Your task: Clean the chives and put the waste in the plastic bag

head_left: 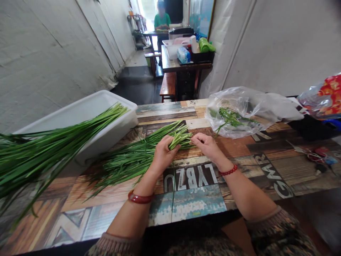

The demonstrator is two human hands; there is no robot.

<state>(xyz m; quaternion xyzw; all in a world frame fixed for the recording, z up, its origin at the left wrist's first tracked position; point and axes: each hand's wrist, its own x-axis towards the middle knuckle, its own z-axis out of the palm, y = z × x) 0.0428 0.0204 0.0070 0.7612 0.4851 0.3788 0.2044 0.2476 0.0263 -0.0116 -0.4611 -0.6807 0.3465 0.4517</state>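
Note:
My left hand [164,152] is wrapped round a bunch of garlic chives [180,138], whose pale cut ends point to the right. Close by those ends, my right hand [205,144] is closed with thumb and finger pinched together; whatever is between them is too small to make out. More garlic chives [130,156] lie on the table under and to the left of my left hand, leaves toward the left. A white plastic bin [106,133] at the left carries a large bundle of long chives [80,131] hanging over its near side.
A clear plastic bag [239,124] with green scraps lies at the right on the patterned table [186,202]. Scissors [306,151] and keys [319,167] lie further right. Behind stand a second table [173,65], a bench [168,85] and a person in green [162,22].

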